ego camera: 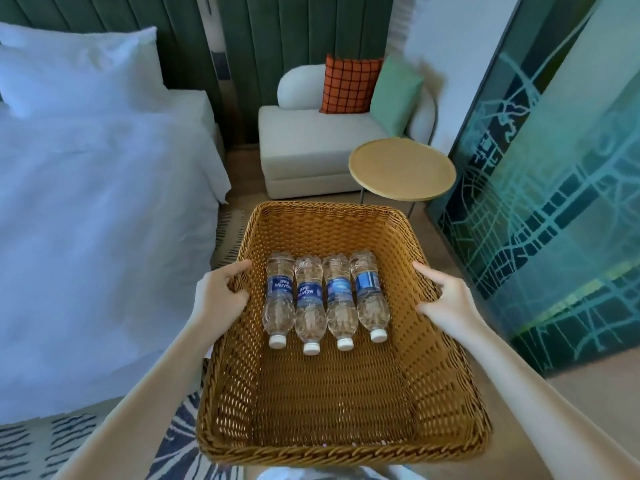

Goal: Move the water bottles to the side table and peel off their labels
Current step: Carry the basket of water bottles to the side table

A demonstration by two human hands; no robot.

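Note:
A large wicker basket (pixel 332 403) is held up in front of me. My left hand (pixel 221 292) grips its left rim, and my right hand (pixel 445 297) grips its right rim. Several clear water bottles (pixel 325 303) with blue labels and white caps lie side by side on the basket's floor, caps pointing toward me. The round wooden side table (pixel 401 169) stands beyond the basket, to the right, with nothing on its top.
A bed with white bedding (pixel 97 202) fills the left side. A cream armchair (pixel 311 147) with an orange and a green cushion stands behind the side table. A patterned glass partition (pixel 554 202) runs along the right. A patterned rug lies below.

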